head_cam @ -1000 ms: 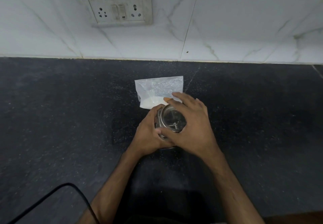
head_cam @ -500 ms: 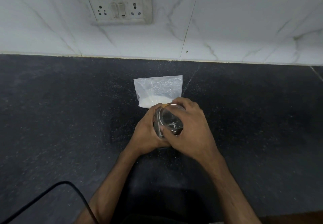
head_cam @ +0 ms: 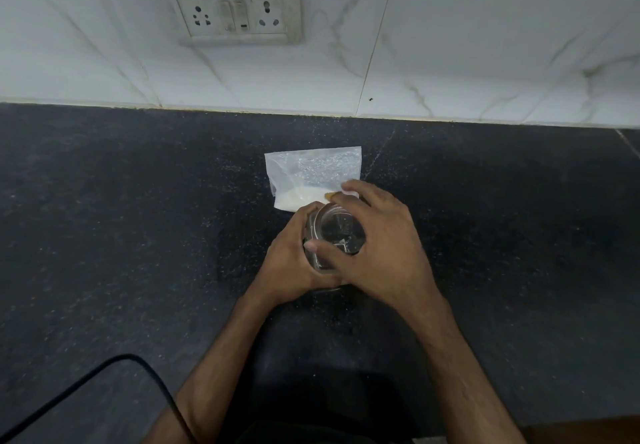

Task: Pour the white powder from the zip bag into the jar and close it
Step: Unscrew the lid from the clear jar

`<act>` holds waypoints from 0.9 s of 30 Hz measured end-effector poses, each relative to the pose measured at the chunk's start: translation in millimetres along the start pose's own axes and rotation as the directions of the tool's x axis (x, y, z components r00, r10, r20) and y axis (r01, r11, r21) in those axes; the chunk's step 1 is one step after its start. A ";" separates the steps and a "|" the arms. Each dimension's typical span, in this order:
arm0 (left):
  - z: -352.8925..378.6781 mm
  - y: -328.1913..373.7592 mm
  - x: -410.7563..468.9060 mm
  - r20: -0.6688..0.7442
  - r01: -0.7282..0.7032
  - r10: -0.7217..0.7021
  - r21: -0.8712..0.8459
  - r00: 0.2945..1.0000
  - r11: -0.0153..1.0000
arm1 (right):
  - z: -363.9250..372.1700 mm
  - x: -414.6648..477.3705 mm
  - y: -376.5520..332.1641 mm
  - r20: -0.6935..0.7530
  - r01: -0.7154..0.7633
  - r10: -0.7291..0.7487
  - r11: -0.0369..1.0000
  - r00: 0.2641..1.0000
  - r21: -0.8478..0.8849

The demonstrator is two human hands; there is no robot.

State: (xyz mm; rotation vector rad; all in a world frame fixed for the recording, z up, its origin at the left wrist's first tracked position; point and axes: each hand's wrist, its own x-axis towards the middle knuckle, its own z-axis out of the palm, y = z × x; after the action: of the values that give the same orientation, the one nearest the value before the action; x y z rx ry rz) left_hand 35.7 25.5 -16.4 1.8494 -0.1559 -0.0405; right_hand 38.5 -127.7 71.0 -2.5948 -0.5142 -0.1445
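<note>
A small round clear glass jar (head_cam: 313, 235) stood near the middle of the dark speckled stone table (head_cam: 104, 218), with both hands on it. The left hand (head_cam: 294, 263) was curled round its side, and the right hand (head_cam: 384, 253) lay over the top, fingers and thumb bent onto the rim of the see-through lid (head_cam: 341, 230). The step looked like opening the jar, since the white powder (head_cam: 298, 199) was heaped in the lower part of the flat, crinkled, translucent plastic zip bag (head_cam: 311, 169). That bag lay just behind the jar, toward the table's far edge. To do this well, the left hand should pin the slick glass down while the right works the lid. Whether it twists or unclips could not be told. The lid should come off without nudging the limp bag. A thin black cable (head_cam: 86, 381) curved across the near left corner, and a white socket panel (head_cam: 235, 17) sat on the glossy veined marble wall (head_cam: 485, 62).
</note>
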 end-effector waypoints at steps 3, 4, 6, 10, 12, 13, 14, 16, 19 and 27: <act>0.1 -0.5 0.8 -0.004 -0.010 0.010 -0.006 1.000 1.000 | 1.8 0.4 -1.7 0.039 -0.039 0.038 0.999 0.999 0.022; 0.2 -1.2 1.2 -0.007 -0.008 0.007 -0.016 1.000 1.000 | 2.3 1.2 -0.8 0.052 -0.008 0.006 0.999 0.999 0.047; 0.4 -2.4 1.3 -0.009 -0.012 0.012 -0.019 1.000 1.000 | 1.7 2.0 0.0 0.073 0.034 -0.037 0.999 0.997 0.041; -0.8 1.4 0.0 0.003 -0.020 0.020 0.008 1.000 1.000 | -0.9 -0.8 -3.0 0.013 -0.086 0.087 0.995 0.996 -0.046; -0.6 -0.2 0.9 0.003 -0.007 0.007 -0.010 1.000 1.000 | -0.2 -1.4 -4.5 0.028 -0.091 0.092 0.996 0.995 -0.021; -0.2 -1.5 1.2 0.001 -0.002 0.002 -0.023 1.000 1.000 | -0.8 -1.0 -5.0 0.049 -0.062 0.062 0.998 0.997 -0.001; 0.1 -2.6 1.7 0.000 0.000 0.000 -0.033 1.000 0.999 | -1.5 0.1 -4.8 0.080 -0.022 0.022 1.000 0.997 0.002; 1.0 -5.3 2.1 0.004 0.002 -0.002 -0.041 1.000 0.999 | -2.7 0.9 -4.4 0.136 0.026 -0.021 0.999 0.991 -0.029; 0.9 -5.2 1.5 0.004 -0.003 0.003 -0.019 1.000 1.000 | -2.4 -0.9 -5.0 0.046 -0.062 0.065 0.996 0.997 -0.062; 0.5 -2.1 0.9 -0.003 -0.026 0.026 -0.018 1.000 0.999 | -5.9 2.1 2.0 0.142 0.008 -0.011 1.000 0.990 0.017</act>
State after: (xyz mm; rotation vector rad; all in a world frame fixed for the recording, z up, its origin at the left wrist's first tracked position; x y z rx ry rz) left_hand 36.8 25.5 -18.5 1.8285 -0.1775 -0.0212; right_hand 41.1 -131.5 75.8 -2.5990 -0.5760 0.0423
